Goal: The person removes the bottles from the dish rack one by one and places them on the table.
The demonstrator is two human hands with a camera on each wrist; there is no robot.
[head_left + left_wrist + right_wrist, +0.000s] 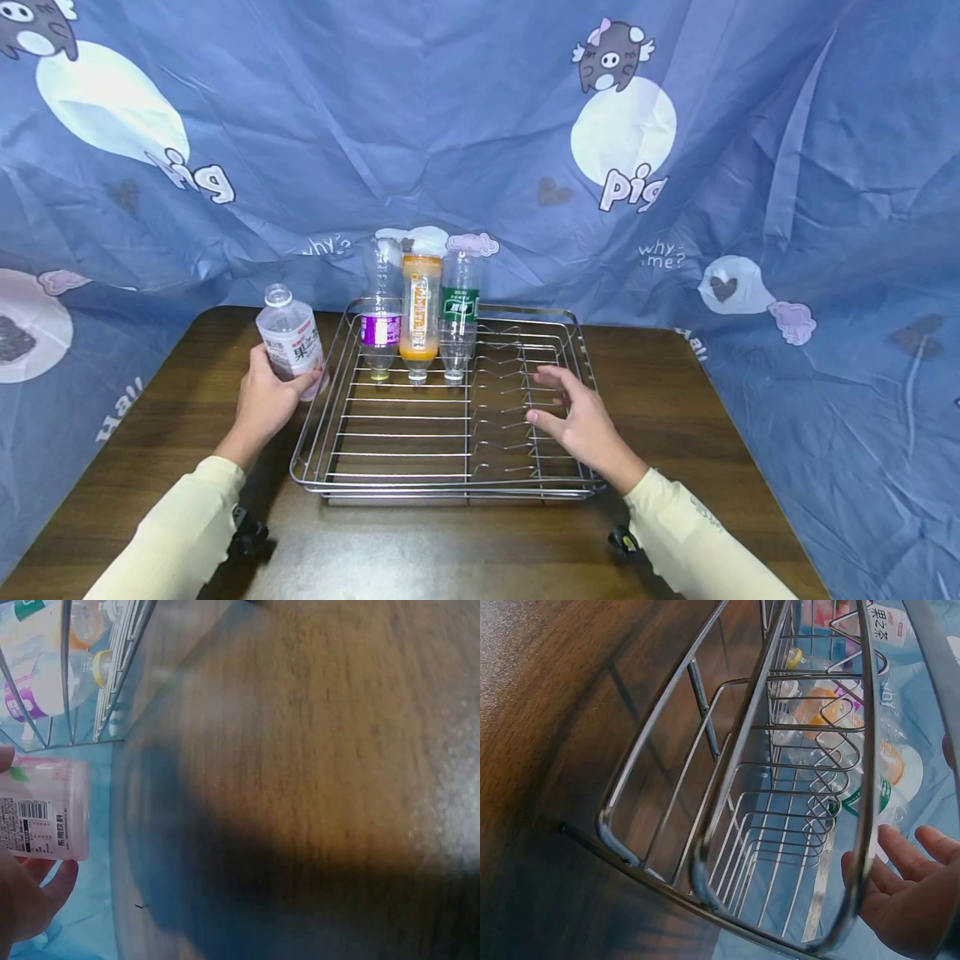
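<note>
My left hand (268, 398) grips a clear plastic bottle (292, 337) with a pinkish-white label, neck up, just outside the left side of a metal wire rack (397, 434). In the left wrist view, fingers and thumb are round this bottle (41, 810) near its base. Three bottles stand neck down at the back left of the rack: a purple-labelled bottle (381, 329) with a yellow cap, an orange-labelled bottle (421, 312) and a green-labelled bottle (459, 307). Holding nothing, my right hand (581, 417) hovers over the rack's right side, fingers spread and slightly bent.
The rack sits on a brown wooden table (420, 550), its raised rim (450, 483) running all round. Wavy wire dividers (502, 408) line its right half. Behind and beside the table hangs a blue cloth (480, 125) with pig prints.
</note>
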